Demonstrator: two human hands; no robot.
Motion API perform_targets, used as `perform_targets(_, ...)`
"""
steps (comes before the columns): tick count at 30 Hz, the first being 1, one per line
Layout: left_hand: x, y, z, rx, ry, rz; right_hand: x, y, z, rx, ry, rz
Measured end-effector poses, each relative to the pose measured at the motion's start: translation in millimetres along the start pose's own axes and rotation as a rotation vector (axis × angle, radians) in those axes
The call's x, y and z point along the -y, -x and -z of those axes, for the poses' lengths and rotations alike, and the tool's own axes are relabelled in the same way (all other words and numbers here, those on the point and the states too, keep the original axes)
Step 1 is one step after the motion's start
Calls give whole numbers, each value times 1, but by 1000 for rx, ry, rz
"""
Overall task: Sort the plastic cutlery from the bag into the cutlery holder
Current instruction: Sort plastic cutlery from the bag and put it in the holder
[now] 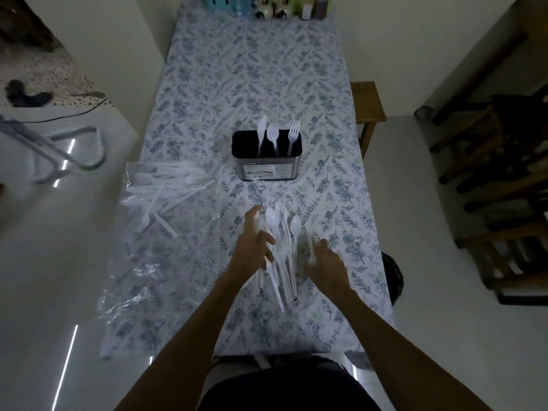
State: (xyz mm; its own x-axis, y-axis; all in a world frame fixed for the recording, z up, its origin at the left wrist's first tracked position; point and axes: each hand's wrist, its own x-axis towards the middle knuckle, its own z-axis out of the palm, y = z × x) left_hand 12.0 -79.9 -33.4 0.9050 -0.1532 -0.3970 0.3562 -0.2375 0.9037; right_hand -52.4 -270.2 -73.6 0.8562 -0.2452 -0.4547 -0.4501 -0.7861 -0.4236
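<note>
Head view: left hand (254, 243) gripping bundle of white cutlery (280, 256) above table (207, 84); right hand (326, 261) pinching single piece. Cutlery holder (267, 167) beyond, knife, spoon, fork upright inside. Bag (166, 188) left, more cutlery within.

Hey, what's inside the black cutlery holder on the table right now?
Three white plastic pieces stand upright in the black metal cutlery holder: a knife at left, a spoon in the middle, a fork at right. Their handle ends are hidden by the walls.

Dim, soft picture (edges bowed), glare streaks on the floor (63, 161).
</note>
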Motion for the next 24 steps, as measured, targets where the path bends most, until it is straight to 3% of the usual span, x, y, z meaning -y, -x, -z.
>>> perform_targets(3, -2, -8, -2, 0, -212, -122, 7, 3, 19, -79, -175, -76)
perform_targets(5, -9, -15, -8, 13, -410, -280, 18, 14, 41, -96, -480, -93)
perform_targets(8, -26, -24, -19, 128, -462, -433, 38, 26, 75, 132, -871, -74)
perform_targets(11, -36, -24, -23, 301, -311, -293, 58, 17, 94, 270, -1067, -72)
perform_targets(14, -31, -17, -21, 206, -41, -94, 69, -7, 89, 255, -1258, -230)
perform_targets(15, -23, -17, -17, 149, 66, 3, 69, -16, 81, 187, -1175, -245)
perform_targets(17, -7, -15, -6, 86, 274, 180, 59, -33, 55, 24, -699, -164)
perform_targets(19, 6, -12, 3, 27, 323, 243, 48, -42, 27, 36, -250, -77)
perform_targets(21, 10, -10, 7, -54, 358, 274, 45, -43, 10, 39, -143, -60)
perform_targets(24, 13, -11, 12, -141, 456, 357, 51, -41, 11, -25, -238, -78)
